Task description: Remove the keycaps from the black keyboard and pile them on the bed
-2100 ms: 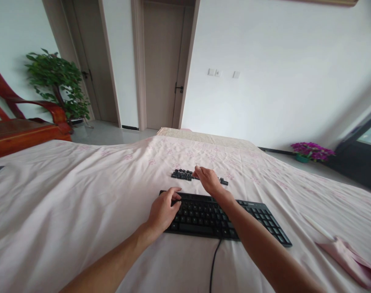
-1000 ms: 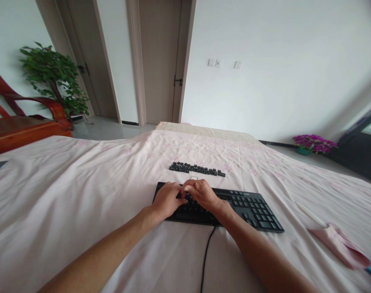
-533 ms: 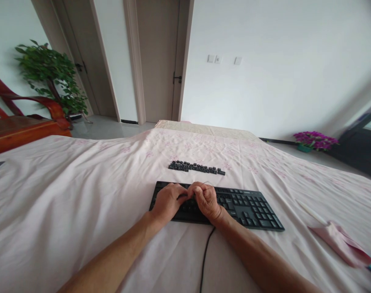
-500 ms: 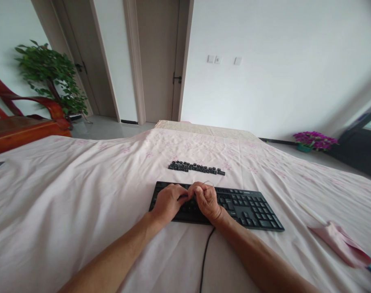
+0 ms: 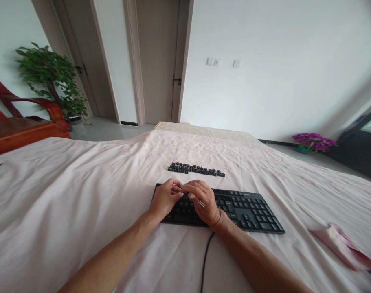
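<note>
A black keyboard (image 5: pixel 243 211) lies on the pink bedsheet, its left half bare of many keycaps and partly covered by my hands. Over that left part, my left hand (image 5: pixel 167 197) is closed, thumb and fingertips drawn together; something small and dark shows at the tips, too small to name. Meeting it from the right, my right hand (image 5: pixel 202 199) curls its fingers over a thin metal wire tool (image 5: pixel 201 203), whose end pokes out below the fingers. Behind the keyboard, loose black keycaps (image 5: pixel 196 169) are laid out in rows.
The keyboard's black cable (image 5: pixel 206 260) runs towards me across the sheet (image 5: pixel 112 211). At the right lies a pink cloth item (image 5: pixel 341 244) with a thin pale stick. A wooden chair (image 5: pixel 26 126) and a leafy plant (image 5: pixel 51 77) stand at the left.
My right hand has turned and its fingers have loosened from a tight fist. The wire loop that stuck out above it now points down below the fingers. My left hand has shifted slightly left.
</note>
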### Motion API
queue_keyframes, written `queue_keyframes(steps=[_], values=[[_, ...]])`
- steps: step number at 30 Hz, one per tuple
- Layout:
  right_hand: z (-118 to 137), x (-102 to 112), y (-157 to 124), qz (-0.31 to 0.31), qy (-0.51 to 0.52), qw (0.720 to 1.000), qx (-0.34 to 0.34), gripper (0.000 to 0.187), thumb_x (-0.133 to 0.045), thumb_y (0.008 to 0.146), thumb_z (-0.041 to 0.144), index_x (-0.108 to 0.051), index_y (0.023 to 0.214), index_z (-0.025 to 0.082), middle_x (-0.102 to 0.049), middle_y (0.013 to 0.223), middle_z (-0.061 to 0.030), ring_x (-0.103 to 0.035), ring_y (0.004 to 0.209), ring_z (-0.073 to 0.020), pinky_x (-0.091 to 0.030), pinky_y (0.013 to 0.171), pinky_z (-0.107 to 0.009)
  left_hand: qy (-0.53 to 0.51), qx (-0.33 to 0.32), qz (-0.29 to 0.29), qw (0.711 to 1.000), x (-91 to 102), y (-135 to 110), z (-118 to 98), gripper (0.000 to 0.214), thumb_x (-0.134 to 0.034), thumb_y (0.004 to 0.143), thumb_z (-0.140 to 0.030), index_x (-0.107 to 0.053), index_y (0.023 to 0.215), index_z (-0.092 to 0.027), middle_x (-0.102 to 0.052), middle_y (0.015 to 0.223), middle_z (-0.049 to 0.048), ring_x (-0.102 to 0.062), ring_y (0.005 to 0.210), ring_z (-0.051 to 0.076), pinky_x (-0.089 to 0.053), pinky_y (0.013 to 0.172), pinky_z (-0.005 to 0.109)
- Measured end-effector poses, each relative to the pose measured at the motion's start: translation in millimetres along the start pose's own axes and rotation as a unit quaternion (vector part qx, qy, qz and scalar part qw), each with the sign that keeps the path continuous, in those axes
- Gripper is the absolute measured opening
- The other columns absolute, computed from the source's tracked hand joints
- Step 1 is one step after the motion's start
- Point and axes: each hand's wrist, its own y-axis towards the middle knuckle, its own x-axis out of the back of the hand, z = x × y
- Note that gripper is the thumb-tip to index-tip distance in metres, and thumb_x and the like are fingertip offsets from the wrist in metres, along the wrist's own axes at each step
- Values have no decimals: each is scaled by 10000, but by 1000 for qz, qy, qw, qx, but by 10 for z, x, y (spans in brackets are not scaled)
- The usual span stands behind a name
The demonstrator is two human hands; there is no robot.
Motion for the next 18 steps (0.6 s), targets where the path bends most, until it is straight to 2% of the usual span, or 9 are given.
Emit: queue_keyframes(steps=[3, 6, 9, 14, 18], values=[[-35, -10, -2, -3, -48, 997, -56, 285, -389, 977, 279, -635, 1101, 209, -674, 847, -56, -597, 788, -173, -465, 750, -306, -51, 17, -17, 998, 6, 8, 19, 302, -672, 684, -178, -592, 976, -183, -707, 775, 17, -674, 726, 164, -515, 719, 274], [-53, -32, 6, 33, -111, 986, -121, 233, -456, 953, 276, -664, 1042, 219, -678, 858, -52, -590, 800, -170, -444, 752, -281, -113, 21, -36, 993, 23, 2, 30, 347, -697, 683, -206, -575, 1006, -173, -709, 802, 28, -678, 758, 171, -514, 744, 285], [-39, -59, 25, 69, -152, 972, -165, 165, -548, 907, 318, -687, 906, 228, -687, 837, -38, -592, 800, -170, -425, 734, -261, -158, 14, -38, 987, 39, -10, 28, 362, -705, 695, -241, -558, 1017, -163, -706, 819, 35, -676, 770, 171, -514, 748, 284], [-27, -77, 54, 102, -155, 955, -233, 120, -608, 854, 313, -691, 829, 230, -697, 801, -19, -609, 794, -171, -411, 700, -242, -156, 7, -37, 987, 41, -24, 14, 337, -703, 694, -227, -553, 988, -157, -691, 825, 38, -672, 781, 170, -518, 750, 284], [-160, -11, 121, 119, -130, 942, -284, 117, -598, 840, 301, -698, 835, 240, -708, 832, -6, -629, 806, -169, -411, 713, -233, -118, 4, -40, 992, 39, -26, 14, 345, -660, 714, -202, -554, 1040, -167, -672, 828, 26, -663, 755, 158, -518, 743, 284]])
